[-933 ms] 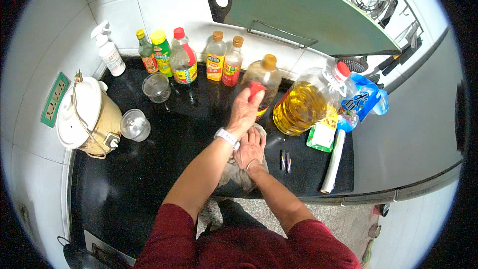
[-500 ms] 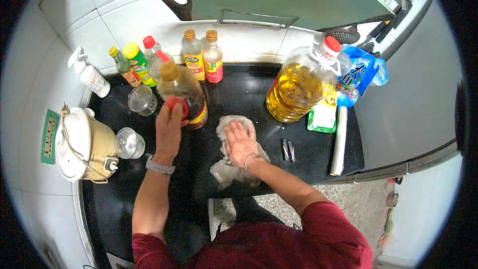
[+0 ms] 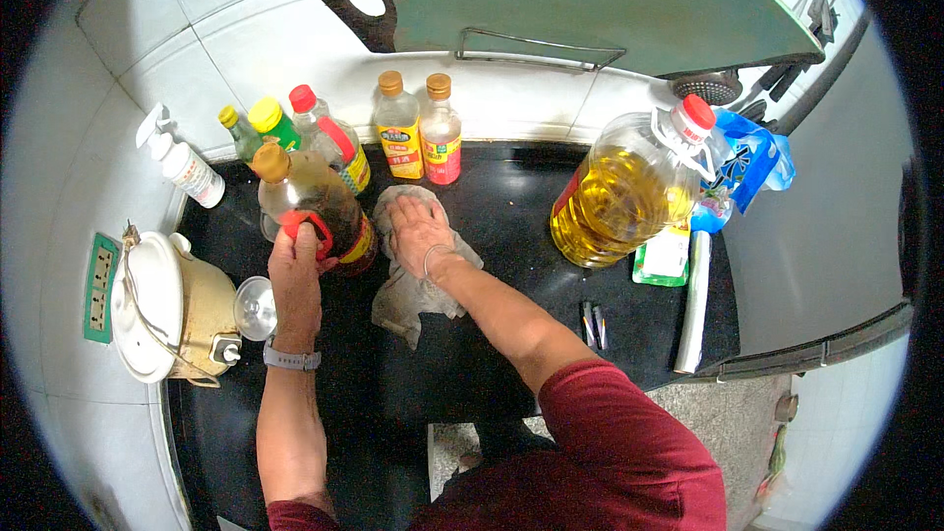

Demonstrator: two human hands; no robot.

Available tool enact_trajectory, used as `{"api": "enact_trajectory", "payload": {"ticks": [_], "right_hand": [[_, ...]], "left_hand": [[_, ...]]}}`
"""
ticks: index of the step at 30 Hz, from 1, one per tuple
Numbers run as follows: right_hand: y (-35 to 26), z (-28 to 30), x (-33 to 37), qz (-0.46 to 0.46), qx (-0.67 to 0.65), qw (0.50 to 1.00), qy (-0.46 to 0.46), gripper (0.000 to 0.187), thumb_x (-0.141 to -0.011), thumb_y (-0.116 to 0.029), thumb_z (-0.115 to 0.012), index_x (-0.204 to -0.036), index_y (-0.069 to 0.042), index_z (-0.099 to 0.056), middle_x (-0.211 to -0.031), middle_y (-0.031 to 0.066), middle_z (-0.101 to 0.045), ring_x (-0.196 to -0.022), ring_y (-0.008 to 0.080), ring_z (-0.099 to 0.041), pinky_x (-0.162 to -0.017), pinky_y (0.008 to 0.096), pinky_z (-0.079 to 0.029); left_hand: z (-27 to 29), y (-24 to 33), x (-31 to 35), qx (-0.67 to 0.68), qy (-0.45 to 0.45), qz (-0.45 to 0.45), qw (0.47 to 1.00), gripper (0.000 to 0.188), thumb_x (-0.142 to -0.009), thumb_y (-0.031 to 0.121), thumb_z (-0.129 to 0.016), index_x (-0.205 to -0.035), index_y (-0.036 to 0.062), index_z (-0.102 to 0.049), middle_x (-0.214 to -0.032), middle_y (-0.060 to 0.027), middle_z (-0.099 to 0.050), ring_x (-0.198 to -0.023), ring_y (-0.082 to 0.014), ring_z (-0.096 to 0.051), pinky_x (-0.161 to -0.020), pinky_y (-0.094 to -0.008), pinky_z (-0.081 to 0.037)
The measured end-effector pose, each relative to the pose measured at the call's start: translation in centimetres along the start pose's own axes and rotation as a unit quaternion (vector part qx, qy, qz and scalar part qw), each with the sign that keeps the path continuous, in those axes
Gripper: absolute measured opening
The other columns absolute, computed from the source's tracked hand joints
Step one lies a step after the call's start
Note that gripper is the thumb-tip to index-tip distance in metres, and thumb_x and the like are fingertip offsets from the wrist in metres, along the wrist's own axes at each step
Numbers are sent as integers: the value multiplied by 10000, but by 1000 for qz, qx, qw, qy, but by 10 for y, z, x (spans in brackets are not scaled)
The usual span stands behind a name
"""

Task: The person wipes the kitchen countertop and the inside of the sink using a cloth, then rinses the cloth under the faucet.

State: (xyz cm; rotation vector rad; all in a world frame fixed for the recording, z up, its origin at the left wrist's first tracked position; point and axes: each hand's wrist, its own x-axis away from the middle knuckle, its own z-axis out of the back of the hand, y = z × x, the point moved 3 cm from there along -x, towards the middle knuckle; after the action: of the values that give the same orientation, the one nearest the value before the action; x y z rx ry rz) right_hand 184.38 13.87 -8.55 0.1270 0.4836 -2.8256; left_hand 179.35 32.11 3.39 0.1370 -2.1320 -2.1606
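Note:
My left hand (image 3: 295, 270) grips a large dark-liquid bottle (image 3: 315, 206) with a tan cap and red handle, holding it above the left part of the black counter (image 3: 511, 206). My right hand (image 3: 418, 228) presses flat on a grey cloth (image 3: 413, 290) spread on the counter just right of that bottle. Fingers of the right hand are spread over the cloth's upper end.
Small sauce bottles (image 3: 418, 128) line the tiled back wall, with a white spray bottle (image 3: 182, 162) at far left. A big jug of yellow oil (image 3: 629, 187) and a blue pouch (image 3: 747, 152) stand right. A white cooker (image 3: 162, 305) and upturned glass (image 3: 256, 307) sit left.
My left hand has carried the dark bottle from the right side of the counter over to the left. My right hand has slid the cloth farther back toward the wall.

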Motion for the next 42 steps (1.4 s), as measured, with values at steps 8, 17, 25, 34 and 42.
{"api": "enact_trajectory", "payload": {"ticks": [8, 17, 25, 34, 42], "right_hand": [[95, 20, 40, -97, 90, 990, 49, 522, -947, -273, -451, -1424, -61, -435, -1487, 136, -426, -1413, 287, -340, -1177, 505, -190], [138, 31, 8, -196, 96, 969, 117, 518, -931, -307, -468, -1390, -70, -455, -1426, 106, -475, -1356, 255, -400, -1158, 553, -209], [89, 22, 115, -150, 150, 970, 120, 473, -896, -192, -493, -1330, -10, -456, -1323, 169, -517, -1269, 339, -459, -1094, 478, -318], [3, 55, 214, 140, -101, 982, 71, 316, -738, -13, -574, -1049, -43, -623, -1111, 157, -642, -1031, 346, -608, -906, 482, -482], [129, 9, 63, -111, 99, 985, 86, 484, -921, -360, -482, -1369, -178, -478, -1483, 64, -417, -1382, 281, -356, -1086, 621, -267]], "left_hand": [[5, -2, -2, -40, 12, -17, 999, 295, -1020, 335, -514, -1131, 76, -601, -976, -2, -601, -824, -86, -572, -676, -253, -532], [2, 3, 8, -58, 21, -39, 997, 275, -1016, 342, -519, -1058, 77, -581, -891, 12, -547, -781, -84, -532, -692, -240, -496], [20, 1, 52, -96, 65, -82, 990, 561, -955, 146, -629, -1412, -19, -347, -1331, -165, -471, -1011, -172, -598, -886, -292, -494], [45, 5, 150, -147, 4, -11, 989, 341, -933, 42, -603, -1267, 17, -535, -1246, -104, -561, -1012, -165, -583, -891, -282, -474], [61, -16, 213, -153, 32, 24, 987, 229, -905, -52, -587, -1122, 18, -616, -1247, -91, -567, -1023, -140, -581, -900, -258, -472]]}}
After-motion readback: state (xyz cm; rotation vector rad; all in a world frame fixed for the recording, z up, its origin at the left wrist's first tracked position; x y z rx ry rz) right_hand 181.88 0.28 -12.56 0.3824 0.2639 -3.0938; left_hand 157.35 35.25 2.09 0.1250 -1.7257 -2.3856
